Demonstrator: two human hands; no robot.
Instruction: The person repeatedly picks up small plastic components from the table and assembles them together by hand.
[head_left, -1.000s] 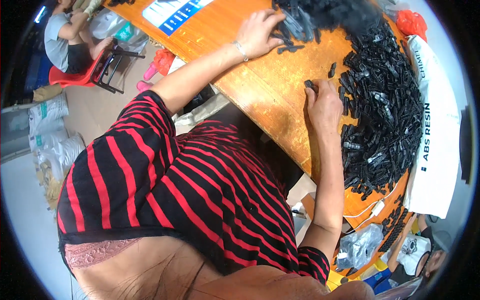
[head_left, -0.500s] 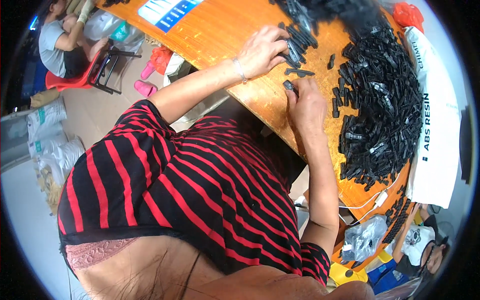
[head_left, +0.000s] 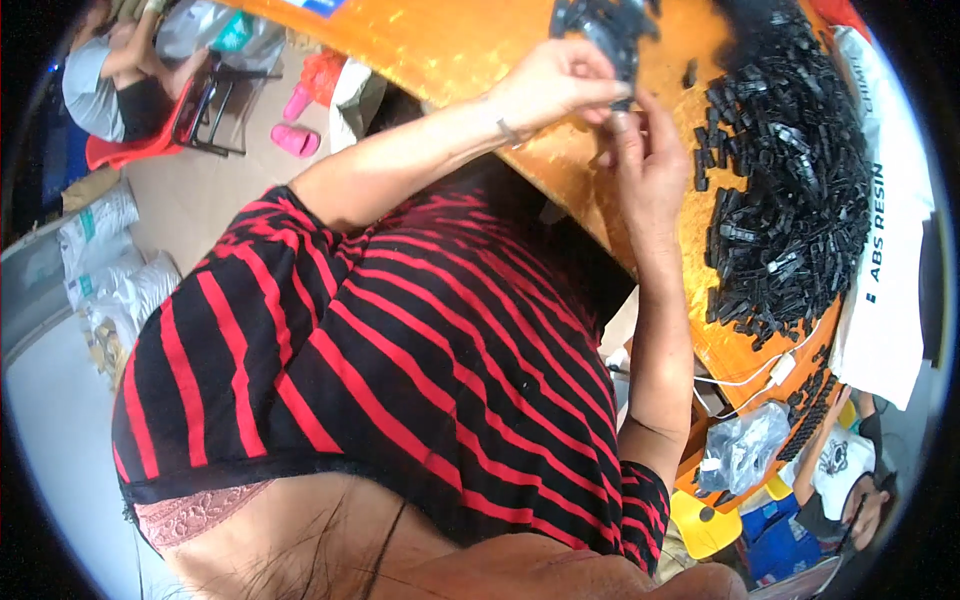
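My two hands meet over the table's near edge, fingertips pinched together. Between them is a small black plastic part [head_left: 623, 102], mostly covered by fingers. My left hand [head_left: 560, 85] closes thumb and fingers on its upper side, while my right hand [head_left: 652, 165] grips it from below. Just beyond my fingers lies a loose group of long black plastic parts [head_left: 600, 22], blurred. To the right of my right hand spreads a big heap of black plastic parts [head_left: 790, 190], with a single black piece [head_left: 690, 73] lying apart from it.
The orange wooden table [head_left: 440, 50] carries all this. A white sack [head_left: 888, 240] borders the heap on the right. A white cable [head_left: 740, 382] and a clear plastic bag [head_left: 742, 450] are at lower right. One person [head_left: 845, 470] is beyond; another [head_left: 115, 80] sits far left on a red chair.
My left hand has left the loose black parts and come to my right hand, which has risen slightly. Both now grip at one spot. The whole view has shifted a little.
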